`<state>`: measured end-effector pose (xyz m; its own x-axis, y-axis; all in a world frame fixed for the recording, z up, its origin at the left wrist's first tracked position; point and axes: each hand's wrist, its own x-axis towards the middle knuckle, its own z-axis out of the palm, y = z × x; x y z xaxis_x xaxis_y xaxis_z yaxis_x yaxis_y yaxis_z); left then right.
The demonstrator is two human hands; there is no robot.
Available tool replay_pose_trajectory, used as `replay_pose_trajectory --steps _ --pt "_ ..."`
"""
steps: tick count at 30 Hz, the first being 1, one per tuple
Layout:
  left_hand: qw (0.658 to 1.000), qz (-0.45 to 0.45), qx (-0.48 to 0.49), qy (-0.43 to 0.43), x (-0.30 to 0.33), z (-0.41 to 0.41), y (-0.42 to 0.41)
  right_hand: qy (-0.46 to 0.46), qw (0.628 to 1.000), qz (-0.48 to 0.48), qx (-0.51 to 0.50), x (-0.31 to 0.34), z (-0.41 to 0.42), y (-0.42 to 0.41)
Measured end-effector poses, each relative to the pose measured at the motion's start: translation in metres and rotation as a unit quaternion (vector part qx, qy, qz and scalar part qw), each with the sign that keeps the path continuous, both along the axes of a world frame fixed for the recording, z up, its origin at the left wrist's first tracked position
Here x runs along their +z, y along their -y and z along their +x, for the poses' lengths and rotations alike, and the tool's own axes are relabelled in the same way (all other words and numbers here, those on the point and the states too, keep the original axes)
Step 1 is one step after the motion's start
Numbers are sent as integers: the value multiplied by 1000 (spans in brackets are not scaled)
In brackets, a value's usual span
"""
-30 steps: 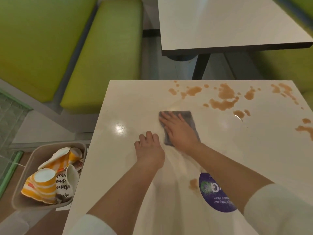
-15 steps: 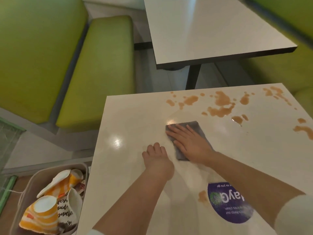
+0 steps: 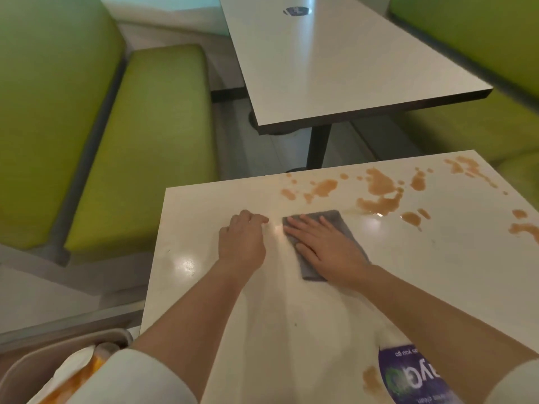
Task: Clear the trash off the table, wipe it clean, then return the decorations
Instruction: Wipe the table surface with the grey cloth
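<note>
We press the grey cloth point(image 3: 326, 240) flat under our right hand point(image 3: 326, 252), fingers straight, mid-bench point(image 3: 204, 287); our left hand point(image 3: 242, 243) rests loosely curled, holding nothing. Firm overlapping strokes should reach the brown spills point(image 3: 379, 193) beyond.

Two tables point(image 3: 204, 287) point(image 3: 335, 68), one cloth point(image 3: 335, 221), two hands point(image 3: 242, 243) point(image 3: 329, 252)
</note>
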<state>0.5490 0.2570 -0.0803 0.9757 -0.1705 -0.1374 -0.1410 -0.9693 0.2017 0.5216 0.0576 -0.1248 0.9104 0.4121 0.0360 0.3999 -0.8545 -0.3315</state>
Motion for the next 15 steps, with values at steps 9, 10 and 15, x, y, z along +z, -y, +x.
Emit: replay_pose_trajectory --steps 9,10,15 --pt "998 25 -40 -39 -12 19 -5 19 984 -49 -173 -10 65 -27" --pt "998 31 -39 -33 -13 19 -4 19 992 -50 -115 -10 63 -35" --pt "998 26 -53 -26 -14 25 -5 25 991 -10 -129 -6 91 2"
